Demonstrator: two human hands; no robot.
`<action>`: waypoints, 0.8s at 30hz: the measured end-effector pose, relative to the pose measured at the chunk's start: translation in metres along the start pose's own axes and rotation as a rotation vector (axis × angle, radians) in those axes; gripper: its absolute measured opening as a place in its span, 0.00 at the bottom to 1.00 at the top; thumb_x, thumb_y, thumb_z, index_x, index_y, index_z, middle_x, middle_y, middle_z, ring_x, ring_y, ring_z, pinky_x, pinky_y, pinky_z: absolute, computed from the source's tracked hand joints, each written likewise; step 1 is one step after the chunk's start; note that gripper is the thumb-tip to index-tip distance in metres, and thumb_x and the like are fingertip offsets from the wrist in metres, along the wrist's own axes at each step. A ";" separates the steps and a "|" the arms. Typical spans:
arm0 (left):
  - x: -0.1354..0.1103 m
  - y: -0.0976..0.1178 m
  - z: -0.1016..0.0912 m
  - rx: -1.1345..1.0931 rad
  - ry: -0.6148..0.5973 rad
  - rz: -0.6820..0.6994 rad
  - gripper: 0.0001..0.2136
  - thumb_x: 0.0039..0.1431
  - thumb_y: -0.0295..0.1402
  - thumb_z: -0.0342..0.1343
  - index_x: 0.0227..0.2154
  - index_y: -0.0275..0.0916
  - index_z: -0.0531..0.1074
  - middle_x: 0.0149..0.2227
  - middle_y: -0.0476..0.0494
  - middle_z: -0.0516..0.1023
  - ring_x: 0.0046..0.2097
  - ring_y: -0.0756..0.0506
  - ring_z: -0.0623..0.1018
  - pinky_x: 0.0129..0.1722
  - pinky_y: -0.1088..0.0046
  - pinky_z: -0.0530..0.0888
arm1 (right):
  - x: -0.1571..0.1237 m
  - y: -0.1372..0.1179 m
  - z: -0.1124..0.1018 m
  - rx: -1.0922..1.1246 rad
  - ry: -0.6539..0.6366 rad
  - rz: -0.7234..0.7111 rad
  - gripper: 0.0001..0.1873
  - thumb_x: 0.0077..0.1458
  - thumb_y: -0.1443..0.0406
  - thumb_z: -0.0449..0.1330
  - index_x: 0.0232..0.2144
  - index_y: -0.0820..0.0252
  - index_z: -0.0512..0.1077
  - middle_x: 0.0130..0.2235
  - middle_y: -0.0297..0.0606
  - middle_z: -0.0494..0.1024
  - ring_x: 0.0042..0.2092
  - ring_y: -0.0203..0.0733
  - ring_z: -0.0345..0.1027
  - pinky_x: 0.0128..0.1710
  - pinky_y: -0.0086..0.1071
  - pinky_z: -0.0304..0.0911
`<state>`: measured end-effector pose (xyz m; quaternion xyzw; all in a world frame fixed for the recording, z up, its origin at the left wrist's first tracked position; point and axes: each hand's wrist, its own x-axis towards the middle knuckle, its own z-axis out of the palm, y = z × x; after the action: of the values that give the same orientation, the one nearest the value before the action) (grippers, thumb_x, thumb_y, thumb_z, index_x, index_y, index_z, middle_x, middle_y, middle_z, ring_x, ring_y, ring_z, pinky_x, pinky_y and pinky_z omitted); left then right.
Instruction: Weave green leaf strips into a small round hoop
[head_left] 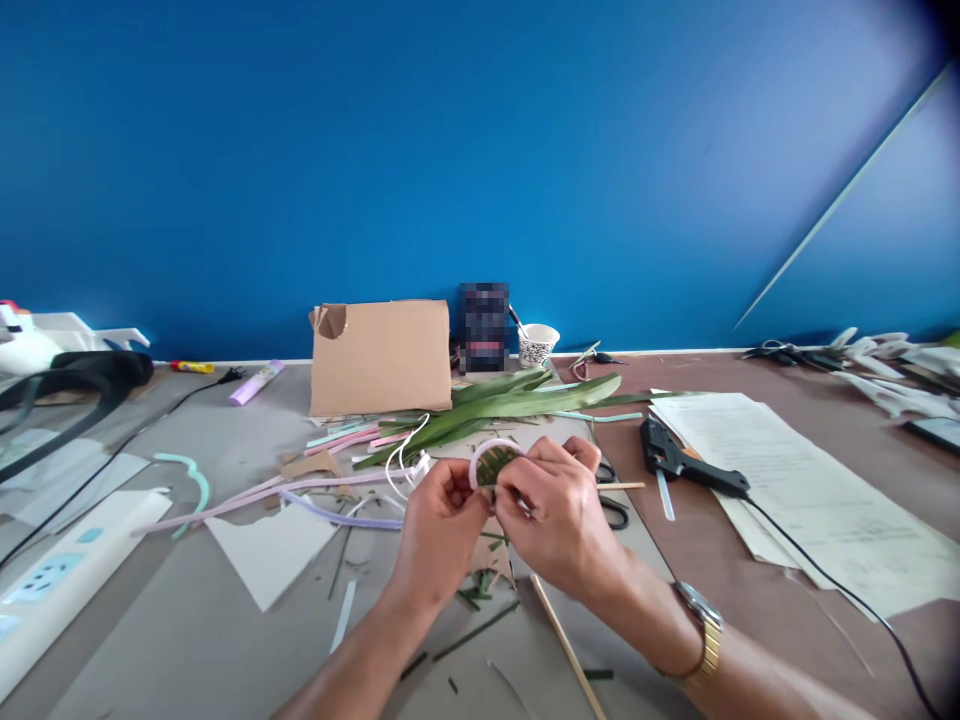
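Between both hands is a small rounded green woven-leaf piece [495, 462], with a pale lilac fuzzy strip [477, 455] like a pipe cleaner curving along its upper edge. My left hand [442, 530] pinches its left side between thumb and fingers. From the right, my right hand [559, 515] closes on the same piece, its fingertips partly hidden behind the knuckles. Black scissors handles [615, 513] show just beyond my right hand. Below the hands, cut leaf scraps [480, 590] and a thin wooden stick [566, 645] lie on the grey surface.
Long green leaves [502, 405] lie before a cardboard piece [381, 358] and a patterned paper cup [538, 345]. A corded black glue gun [690, 460] rests by printed papers [817, 480] at right. At left are a white power strip [64, 580] and loose pipe cleaners [247, 495].
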<state>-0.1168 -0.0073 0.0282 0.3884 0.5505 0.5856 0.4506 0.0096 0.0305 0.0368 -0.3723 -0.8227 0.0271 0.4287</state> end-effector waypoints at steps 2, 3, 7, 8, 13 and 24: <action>0.000 0.002 0.003 -0.123 -0.002 -0.075 0.05 0.44 0.26 0.59 0.27 0.36 0.71 0.25 0.52 0.74 0.28 0.52 0.72 0.30 0.78 0.70 | 0.000 -0.001 0.003 0.041 0.030 0.011 0.10 0.45 0.74 0.55 0.16 0.61 0.63 0.17 0.29 0.65 0.27 0.35 0.60 0.38 0.37 0.45; 0.000 0.002 0.004 -0.181 -0.001 -0.104 0.06 0.43 0.26 0.60 0.27 0.36 0.71 0.24 0.53 0.74 0.28 0.52 0.72 0.30 0.78 0.70 | 0.000 -0.002 0.005 0.061 0.038 0.020 0.10 0.45 0.74 0.55 0.16 0.61 0.62 0.17 0.29 0.65 0.27 0.35 0.59 0.38 0.36 0.46; 0.001 0.000 0.005 -0.308 -0.004 -0.169 0.07 0.41 0.26 0.62 0.26 0.35 0.71 0.24 0.52 0.74 0.28 0.52 0.72 0.30 0.77 0.72 | -0.002 -0.003 0.013 0.126 0.046 0.060 0.10 0.44 0.74 0.54 0.16 0.61 0.61 0.18 0.29 0.63 0.28 0.35 0.58 0.36 0.35 0.48; 0.002 -0.001 0.003 -0.324 -0.005 -0.181 0.08 0.40 0.25 0.62 0.26 0.35 0.71 0.24 0.51 0.74 0.28 0.52 0.72 0.30 0.77 0.72 | -0.002 -0.004 0.014 0.140 0.044 0.065 0.10 0.45 0.74 0.54 0.16 0.61 0.61 0.18 0.29 0.63 0.28 0.35 0.58 0.35 0.34 0.49; 0.010 -0.001 -0.009 -0.423 0.079 -0.273 0.08 0.36 0.24 0.62 0.22 0.35 0.69 0.22 0.51 0.73 0.23 0.53 0.72 0.25 0.77 0.72 | 0.001 0.003 0.001 0.243 0.080 0.158 0.09 0.49 0.72 0.54 0.19 0.59 0.64 0.21 0.31 0.64 0.28 0.36 0.59 0.32 0.33 0.52; 0.007 0.001 -0.005 -0.584 -0.053 -0.164 0.12 0.44 0.30 0.68 0.32 0.35 0.74 0.34 0.47 0.78 0.37 0.49 0.78 0.42 0.72 0.76 | 0.016 0.046 -0.017 0.228 0.102 0.216 0.18 0.60 0.58 0.52 0.31 0.61 0.78 0.44 0.46 0.69 0.37 0.40 0.66 0.32 0.32 0.62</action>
<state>-0.1240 -0.0021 0.0285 0.2118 0.3763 0.6707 0.6031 0.0437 0.0693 0.0416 -0.4084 -0.7467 0.1475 0.5039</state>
